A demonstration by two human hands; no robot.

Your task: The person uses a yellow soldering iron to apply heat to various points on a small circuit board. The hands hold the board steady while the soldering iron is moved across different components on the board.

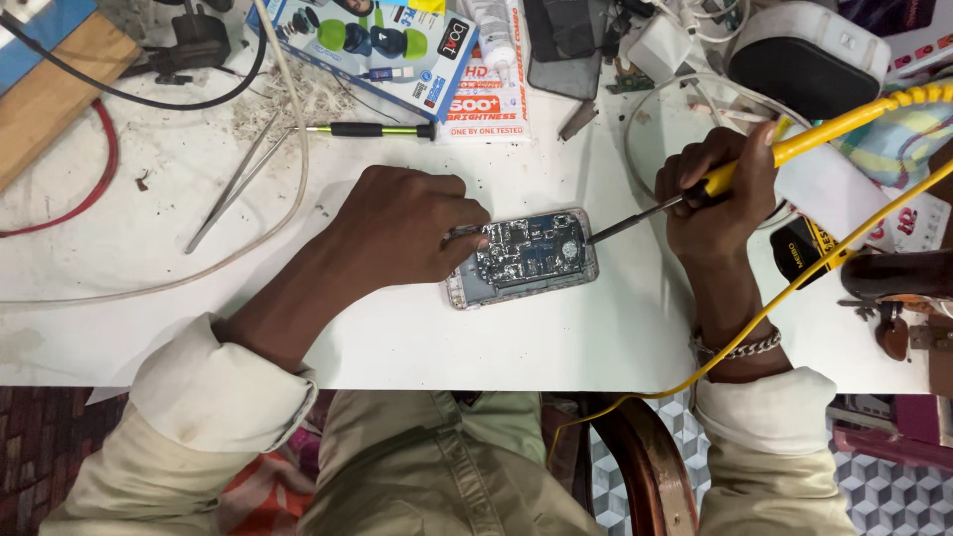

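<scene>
An opened phone point(526, 256) lies on the white table point(397, 337) with its circuit board bare. My left hand point(402, 226) rests on its left end, fingers pressing it down. My right hand point(717, 194) grips a yellow-handled soldering iron point(794, 149). Its dark tip points left and touches the phone's right edge. A yellow cable point(784, 293) runs from the iron down past my right wrist, which wears a metal bracelet.
Tweezers point(233, 189) and a small green-tipped screwdriver point(372, 130) lie behind my left hand. Boxes point(372, 45), a dark phone screen point(563, 45), white cables and a white-and-black device point(809, 55) crowd the table's back. A wooden block point(55, 79) sits far left.
</scene>
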